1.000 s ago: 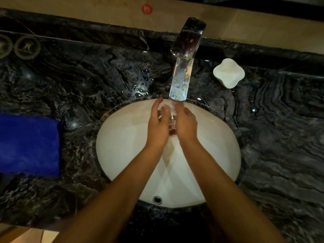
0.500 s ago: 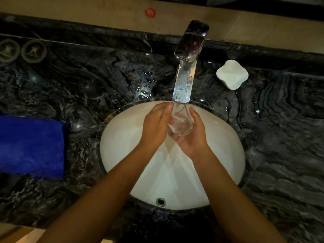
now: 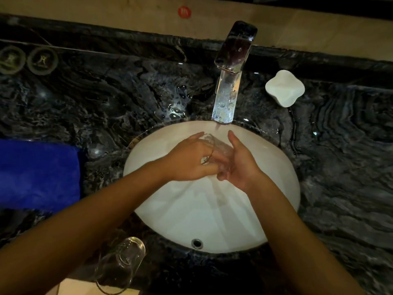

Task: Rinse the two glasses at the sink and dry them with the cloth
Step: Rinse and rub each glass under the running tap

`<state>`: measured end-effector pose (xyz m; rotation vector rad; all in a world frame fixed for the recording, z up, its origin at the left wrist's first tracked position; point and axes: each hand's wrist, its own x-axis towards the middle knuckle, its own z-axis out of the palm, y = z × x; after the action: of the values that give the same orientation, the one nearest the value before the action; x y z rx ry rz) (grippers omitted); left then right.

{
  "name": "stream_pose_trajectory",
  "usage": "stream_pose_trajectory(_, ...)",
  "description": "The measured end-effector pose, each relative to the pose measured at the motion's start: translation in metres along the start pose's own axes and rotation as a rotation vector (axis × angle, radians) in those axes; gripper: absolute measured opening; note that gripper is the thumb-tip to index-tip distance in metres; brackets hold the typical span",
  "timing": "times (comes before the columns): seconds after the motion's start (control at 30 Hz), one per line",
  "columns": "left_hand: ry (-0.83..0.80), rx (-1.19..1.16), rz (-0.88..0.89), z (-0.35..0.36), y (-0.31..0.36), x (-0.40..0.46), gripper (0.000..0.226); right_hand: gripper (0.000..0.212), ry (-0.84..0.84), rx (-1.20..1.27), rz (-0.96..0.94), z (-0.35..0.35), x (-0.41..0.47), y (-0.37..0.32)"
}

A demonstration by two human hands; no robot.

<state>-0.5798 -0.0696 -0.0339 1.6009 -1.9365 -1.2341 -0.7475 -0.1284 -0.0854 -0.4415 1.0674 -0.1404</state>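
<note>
Cloth (image 3: 38, 175) cut off left

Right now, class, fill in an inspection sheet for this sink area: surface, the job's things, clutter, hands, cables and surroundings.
Surface: dark veined marble counter, wet patches behind the white basin.
Job's things: one glass held tilted under the running tap; second glass on the counter's near edge; folded blue cloth at the left.
Clutter: white soap dish right of the tap; two round coasters at the back left.
Hands: left hand grips the glass near its rim; right hand cups its far side, fingers loose.
Cables: nothing seen.
Surroundings: beige wall with a round red sticker; dim light.
</note>
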Motion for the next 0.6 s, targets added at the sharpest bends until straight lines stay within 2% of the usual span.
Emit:
stream_pose_trajectory(0.17,-0.075,-0.539,-0.293,-0.002,-0.006,-0.004,0.035,0.076,0.128,0.015,-0.047,0.002,-0.004,-0.001)
stream_pose_trajectory(0.3,-0.023,-0.829,-0.378,0.001,-0.012,-0.008,0.064,0.064,0.330,0.036,-0.136,0.010,0.000,0.003)
stream_pose_trajectory(0.4,-0.033,-1.072,-0.412,0.000,-0.016,-0.006,0.078,0.054,0.445,-0.073,-0.223,0.014,0.004,0.003)
stream_pose_trajectory(0.5,-0.014,-1.187,-0.469,0.003,-0.018,0.003,0.091,0.048,0.485,-0.245,-0.330,0.014,0.008,0.005)
stream_pose_trajectory(0.6,0.031,-1.230,-0.491,0.008,-0.025,0.007,0.104,0.046,0.456,-0.243,-0.277,0.011,0.011,0.006)
